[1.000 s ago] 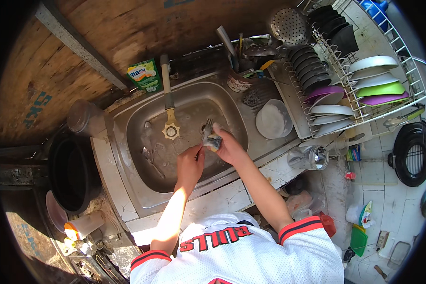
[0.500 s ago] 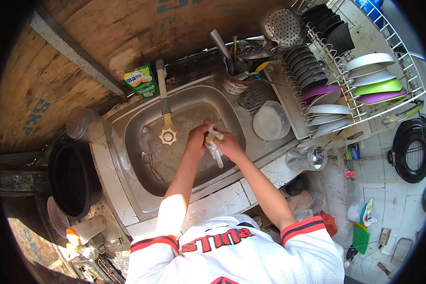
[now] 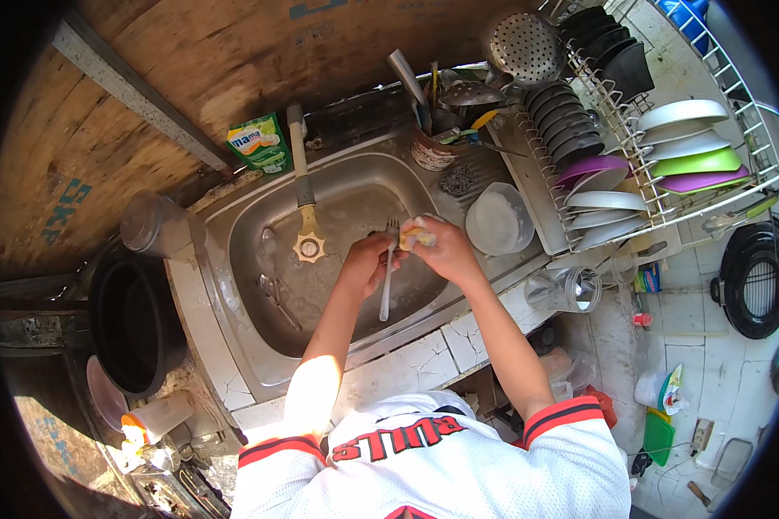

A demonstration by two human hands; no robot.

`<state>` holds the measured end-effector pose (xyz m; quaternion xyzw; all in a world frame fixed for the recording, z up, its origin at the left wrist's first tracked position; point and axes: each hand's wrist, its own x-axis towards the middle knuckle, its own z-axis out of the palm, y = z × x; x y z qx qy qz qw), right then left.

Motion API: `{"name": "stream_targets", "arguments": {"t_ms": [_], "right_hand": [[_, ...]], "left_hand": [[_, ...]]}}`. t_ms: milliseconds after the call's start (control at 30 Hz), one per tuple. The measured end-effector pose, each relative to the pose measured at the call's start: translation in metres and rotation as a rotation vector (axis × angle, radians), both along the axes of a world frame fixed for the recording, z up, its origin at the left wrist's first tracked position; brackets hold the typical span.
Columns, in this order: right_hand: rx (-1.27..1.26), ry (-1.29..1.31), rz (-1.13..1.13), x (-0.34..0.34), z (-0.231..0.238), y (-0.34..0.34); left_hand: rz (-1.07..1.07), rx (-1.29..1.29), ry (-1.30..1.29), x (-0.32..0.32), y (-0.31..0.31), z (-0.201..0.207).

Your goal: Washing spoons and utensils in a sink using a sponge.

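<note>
Over the steel sink (image 3: 337, 195), my left hand (image 3: 366, 262) is closed around a metal fork (image 3: 387, 290). The fork's tines point away from me and its handle end points toward me. Close on its right, my right hand (image 3: 452, 252) grips a yellowish sponge (image 3: 417, 237) with white foam on it. The sponge is beside the tines; whether it touches them I cannot tell. At the left of the basin lie several pieces of cutlery (image 3: 277, 298), probably spoons, in shallow soapy water. A tap (image 3: 308, 238) with a star-shaped end hangs over the basin.
Right of the basin stand a white tub (image 3: 498, 219), a scouring pad (image 3: 456, 180) and a utensil pot (image 3: 431, 154). A wire dish rack (image 3: 658, 203) holds plates and bowls. A green pouch (image 3: 259, 145) leans at the back; a black basin (image 3: 137, 324) is at left.
My hands have drawn apart a little. The right hand with the sponge has moved right and up off the fork, which now shows almost whole in my left hand.
</note>
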<state>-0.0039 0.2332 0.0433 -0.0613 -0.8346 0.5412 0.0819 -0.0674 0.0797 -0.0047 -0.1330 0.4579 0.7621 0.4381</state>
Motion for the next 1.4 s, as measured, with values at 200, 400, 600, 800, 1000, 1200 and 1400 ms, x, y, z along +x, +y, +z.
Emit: {"name": "stream_targets", "arguments": {"t_ms": [200, 400, 600, 800, 1000, 1200, 1400], "right_hand": [[0.393, 0.234, -0.059, -0.035, -0.038, -0.004], [0.342, 0.194, -0.232, -0.035, -0.021, 0.019], [0.720, 0.008, -0.578, 0.016, -0.001, 0.102], [0.434, 0.072, -0.402, -0.002, -0.018, 0.029], [-0.182, -0.315, 0.179, -0.052, -0.158, -0.129], [-1.203, -0.463, 0.003, -0.080, -0.179, -0.192], [-1.190, -0.506, 0.144, -0.079, -0.178, -0.186]], "left_hand": [[-0.194, 0.181, 0.118, 0.013, -0.017, -0.015], [-0.027, 0.045, 0.070, 0.033, -0.039, -0.037], [0.239, -0.230, 0.023, 0.015, -0.098, -0.089], [0.348, -0.162, 0.046, 0.007, -0.129, -0.113], [0.335, -0.247, 0.018, 0.019, -0.121, -0.084], [0.357, -0.402, 0.107, 0.029, -0.148, -0.089], [0.379, -0.401, 0.131, 0.016, -0.162, -0.096]]}}
